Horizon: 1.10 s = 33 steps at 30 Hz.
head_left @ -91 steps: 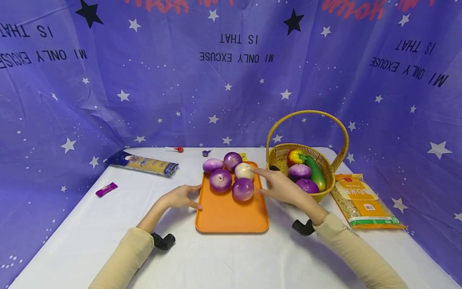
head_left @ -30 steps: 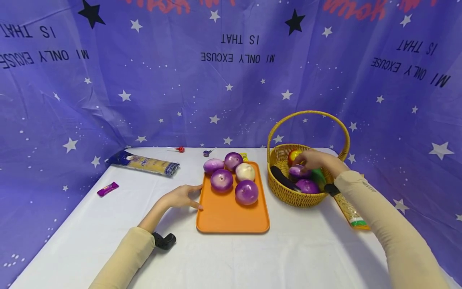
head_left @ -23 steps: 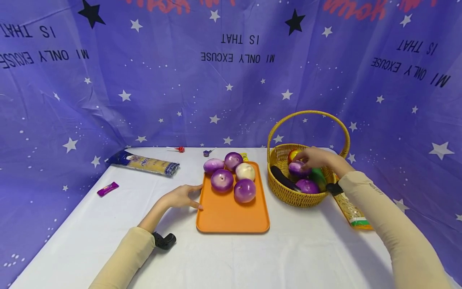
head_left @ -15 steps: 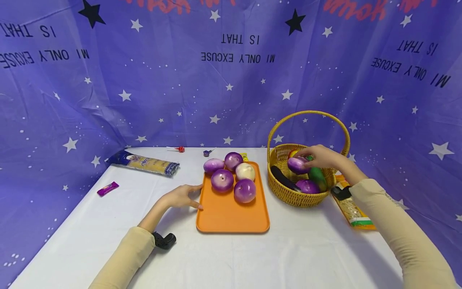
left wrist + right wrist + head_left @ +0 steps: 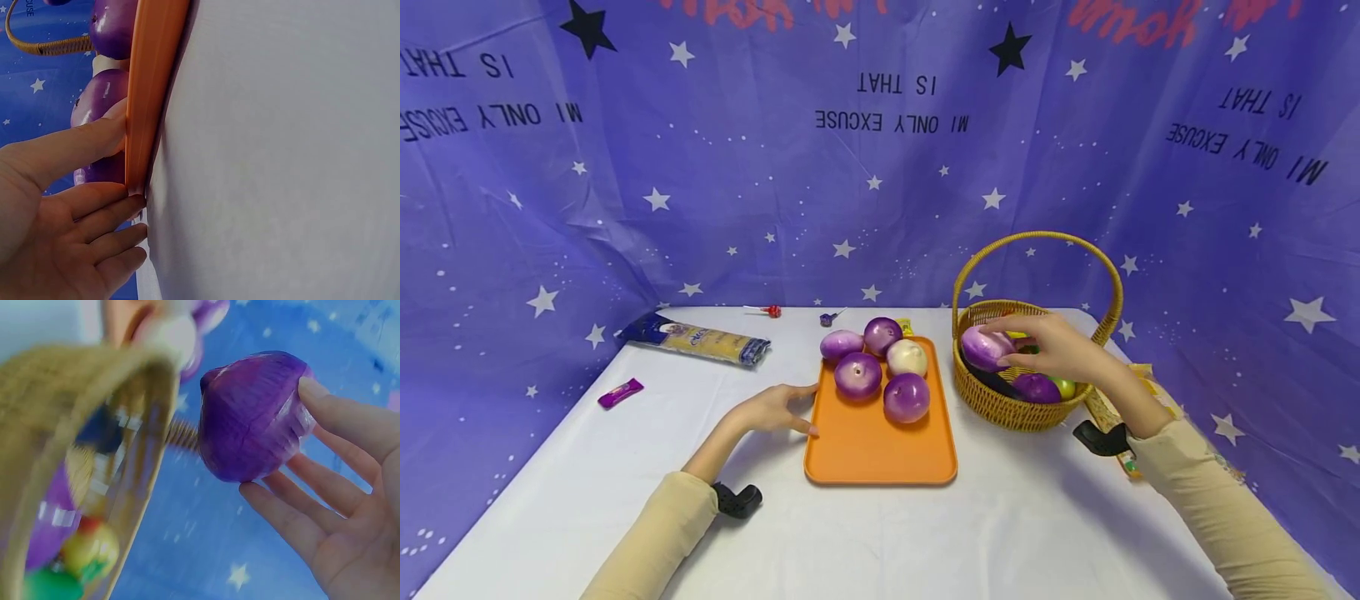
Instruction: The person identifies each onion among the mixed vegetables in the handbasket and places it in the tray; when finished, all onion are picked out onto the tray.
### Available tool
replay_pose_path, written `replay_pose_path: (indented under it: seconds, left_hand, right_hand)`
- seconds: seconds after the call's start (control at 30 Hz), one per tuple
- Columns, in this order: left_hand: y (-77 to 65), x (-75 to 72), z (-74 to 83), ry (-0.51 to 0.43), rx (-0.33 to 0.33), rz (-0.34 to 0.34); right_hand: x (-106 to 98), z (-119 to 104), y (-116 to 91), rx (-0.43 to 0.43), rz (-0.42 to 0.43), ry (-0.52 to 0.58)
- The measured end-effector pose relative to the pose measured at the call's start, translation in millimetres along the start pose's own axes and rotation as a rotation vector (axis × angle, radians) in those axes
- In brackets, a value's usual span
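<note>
My right hand point(image 5: 1051, 343) pinches a purple onion point(image 5: 987, 347) between thumb and fingertips, raised over the left side of the wicker basket point(image 5: 1026, 417). In the right wrist view the onion point(image 5: 256, 415) hangs clear of the basket's rim. My left hand point(image 5: 778, 408) touches the left edge of an orange tray point(image 5: 880, 454) with thumb and fingers fairly straight. Close by in the left wrist view, the thumb lies over the tray rim point(image 5: 150, 94). Several purple onions point(image 5: 906, 398) and a white bulb point(image 5: 907, 358) crowd the tray's far half.
Inside the basket are another purple onion point(image 5: 1036, 387) and a dark eggplant point(image 5: 994, 382). Its tall handle point(image 5: 1037, 236) arches above. A noodle pack point(image 5: 700, 340), a purple wrapped candy point(image 5: 621, 393) and two lollipops point(image 5: 772, 311) lie left and behind. Another food bag point(image 5: 1105, 417) is partly hidden by the right arm.
The right hand has gone from the tray into the basket, taken hold of an onion, and lifted it up and leftward. The front onion on the tray rocked slightly. My left hand stayed put.
</note>
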<state>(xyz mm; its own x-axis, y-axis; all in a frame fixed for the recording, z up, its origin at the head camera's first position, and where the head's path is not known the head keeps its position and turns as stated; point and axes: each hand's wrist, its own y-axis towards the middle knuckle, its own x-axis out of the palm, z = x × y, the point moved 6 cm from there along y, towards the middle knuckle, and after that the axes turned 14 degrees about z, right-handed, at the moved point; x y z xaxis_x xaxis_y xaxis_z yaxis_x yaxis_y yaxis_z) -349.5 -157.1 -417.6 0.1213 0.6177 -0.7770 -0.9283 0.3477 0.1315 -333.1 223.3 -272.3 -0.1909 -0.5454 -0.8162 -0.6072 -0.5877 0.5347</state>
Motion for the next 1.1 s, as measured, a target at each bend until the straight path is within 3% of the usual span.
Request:
replay_pose_path:
  seconds: [0.3, 0.6, 0.83, 1.1]
  left_hand:
    - [0.1, 0.1, -4.0, -0.001, -0.004, -0.006]
    - [-0.9, 0.0, -2.8, -0.006, 0.006, -0.005]
    - [-0.5, 0.7, -0.6, 0.003, 0.015, -0.001]
    - [-1.1, -0.6, 0.5, 0.002, 0.014, 0.002]
  right_hand:
    - [50, -55, 16, -0.119, -0.030, 0.151]
    - [115, -85, 32, -0.171, -0.108, 0.295]
    - [154, -93, 44, -0.156, -0.143, 0.287]
    - [174, -92, 52, -0.151, -0.130, 0.210]
